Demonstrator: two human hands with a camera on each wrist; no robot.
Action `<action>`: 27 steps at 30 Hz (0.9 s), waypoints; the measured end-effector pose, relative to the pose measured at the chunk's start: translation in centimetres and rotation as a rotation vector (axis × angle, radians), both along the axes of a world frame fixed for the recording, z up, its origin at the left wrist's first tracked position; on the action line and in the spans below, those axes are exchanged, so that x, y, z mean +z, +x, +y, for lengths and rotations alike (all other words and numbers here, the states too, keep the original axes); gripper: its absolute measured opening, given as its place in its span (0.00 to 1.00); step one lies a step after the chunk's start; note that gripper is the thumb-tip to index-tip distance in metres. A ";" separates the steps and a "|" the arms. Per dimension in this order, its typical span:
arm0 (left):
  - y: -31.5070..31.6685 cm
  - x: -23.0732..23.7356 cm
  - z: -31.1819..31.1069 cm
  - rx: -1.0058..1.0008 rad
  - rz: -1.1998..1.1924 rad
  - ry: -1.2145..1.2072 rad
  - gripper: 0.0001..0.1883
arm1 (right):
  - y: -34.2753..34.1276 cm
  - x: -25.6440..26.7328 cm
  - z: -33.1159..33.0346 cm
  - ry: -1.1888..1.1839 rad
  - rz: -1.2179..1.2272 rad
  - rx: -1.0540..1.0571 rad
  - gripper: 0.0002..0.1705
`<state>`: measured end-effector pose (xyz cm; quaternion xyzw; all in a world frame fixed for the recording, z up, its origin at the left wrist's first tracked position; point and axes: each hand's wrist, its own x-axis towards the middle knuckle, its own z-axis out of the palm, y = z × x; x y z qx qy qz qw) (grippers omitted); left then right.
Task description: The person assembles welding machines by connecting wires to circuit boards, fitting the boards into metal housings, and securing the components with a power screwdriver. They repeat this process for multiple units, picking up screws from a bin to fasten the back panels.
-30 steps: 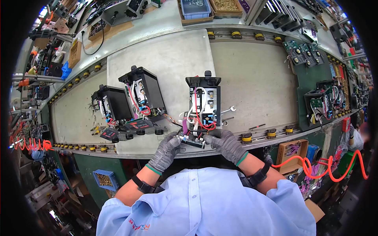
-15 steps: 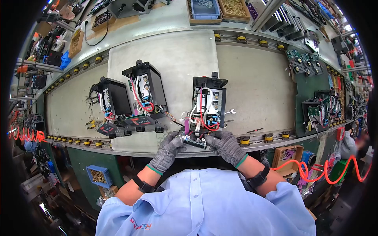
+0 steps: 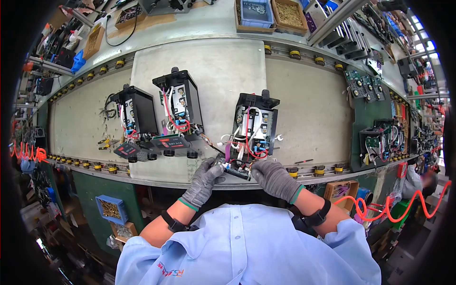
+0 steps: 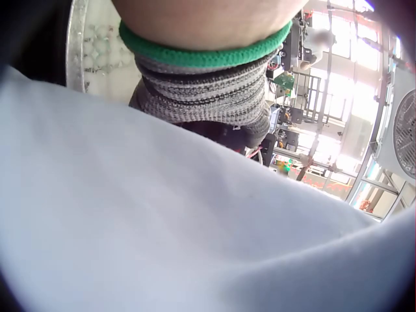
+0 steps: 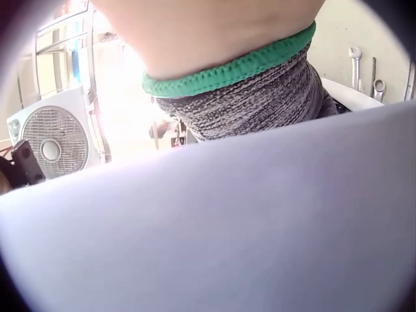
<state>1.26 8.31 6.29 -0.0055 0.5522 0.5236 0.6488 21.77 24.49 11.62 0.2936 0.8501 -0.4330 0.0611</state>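
In the head view my left hand (image 3: 204, 180), in a grey knit glove with a green cuff, grips the left end of a small black front panel (image 3: 237, 173) with a circuit board on its back. Curled fingers of my right hand (image 3: 277, 179) hold the panel's right end. Red, white and purple wires run from the panel into an open black device housing (image 3: 256, 124) just beyond it. Light blue cloth fills much of both wrist views; there the left glove (image 4: 201, 91) and right glove (image 5: 253, 97) show mainly at the wrist, with fingertips hidden.
Two similar black housings (image 3: 137, 109) (image 3: 183, 97) stand to the left, front panels hanging on wires. Another wired unit (image 3: 377, 142) sits at the right. A wrench (image 3: 279, 137) lies beside the near housing. Yellow rollers (image 3: 319, 170) line the bench edge; an orange coiled hose (image 3: 394, 209) hangs right.
The head view has shifted, so the bench and housings appear moved. The panel between my hands now tilts more, its right end lower and nearer me. Both hands stay at its ends.
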 end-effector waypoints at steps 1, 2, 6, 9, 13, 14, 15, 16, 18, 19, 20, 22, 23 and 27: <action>0.0 0.0 0.1 0.005 -0.001 0.001 0.42 | -0.5 1.5 0.1 0.001 -0.001 0.005 0.17; 0.0 0.2 0.1 -0.006 0.004 0.006 0.43 | -1.0 3.6 -0.1 0.011 -0.160 0.085 0.18; 0.3 0.3 0.2 -0.001 0.043 0.012 0.43 | -2.1 4.6 -0.2 0.187 -0.274 0.244 0.22; 0.1 0.6 0.4 -0.011 0.014 0.029 0.41 | -2.2 3.9 0.1 0.310 -0.202 0.304 0.21; 0.2 0.4 0.8 -0.043 0.024 0.018 0.40 | -2.0 3.4 0.3 0.357 -0.109 0.320 0.17; 0.1 0.2 0.8 -0.066 -0.003 0.006 0.39 | -1.8 3.5 0.4 0.360 -0.105 0.318 0.17; -0.1 0.2 0.8 -0.086 -0.028 -0.005 0.37 | -1.7 3.7 0.4 0.357 -0.121 0.309 0.17; 0.3 0.4 0.5 -0.083 -0.051 -0.031 0.36 | -1.6 3.9 0.6 0.356 -0.134 0.302 0.17; 1.6 0.3 -0.2 -0.128 -0.086 -0.074 0.35 | -1.2 4.2 0.7 0.381 -0.238 0.287 0.18; 1.5 1.2 -0.4 -0.248 -0.059 -0.134 0.34 | -1.2 4.7 0.5 0.400 -0.354 0.267 0.19; 1.5 2.3 -0.6 -0.301 -0.021 -0.121 0.34 | -1.0 5.9 0.1 0.435 -0.385 0.239 0.21; 0.7 2.6 -1.0 -0.335 0.019 -0.105 0.34 | -1.6 7.2 -0.6 0.460 -0.325 0.236 0.23; -0.3 1.7 -1.4 -0.332 -0.086 -0.122 0.32 | -1.9 7.6 -0.8 0.474 -0.274 0.221 0.25; -2.6 -1.1 -1.6 -0.189 -0.153 -0.197 0.25 | -3.2 5.3 -1.1 0.477 0.030 0.330 0.25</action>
